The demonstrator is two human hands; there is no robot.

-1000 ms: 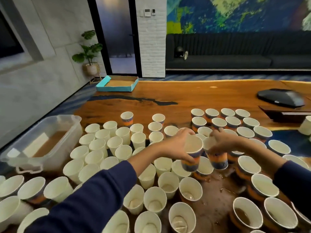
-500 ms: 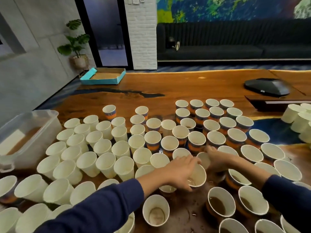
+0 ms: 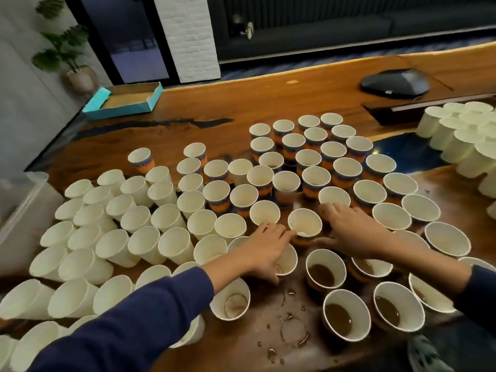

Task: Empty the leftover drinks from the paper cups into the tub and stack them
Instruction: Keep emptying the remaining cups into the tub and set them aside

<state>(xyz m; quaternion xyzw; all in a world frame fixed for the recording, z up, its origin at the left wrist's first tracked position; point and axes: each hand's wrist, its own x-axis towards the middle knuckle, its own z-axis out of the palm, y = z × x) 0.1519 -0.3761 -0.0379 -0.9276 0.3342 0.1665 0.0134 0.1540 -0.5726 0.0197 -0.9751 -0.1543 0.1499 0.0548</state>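
Cups crowd the desk, and the one in play is an orange-banded paper cup standing upright between both hands, just beyond a row of cups with brown drink left in them. Left hand lies over a neighbouring cup's rim, fingertips touching the banded cup's side; its grip looks loosely curled, pinching nothing that I can see. Right hand wraps the cup's base from the other side, thumb low against it. Tub sits far left at the desk edge. Judging by the spread, most cups stand unstacked and several near ones remain undrained, so most of the work remains.
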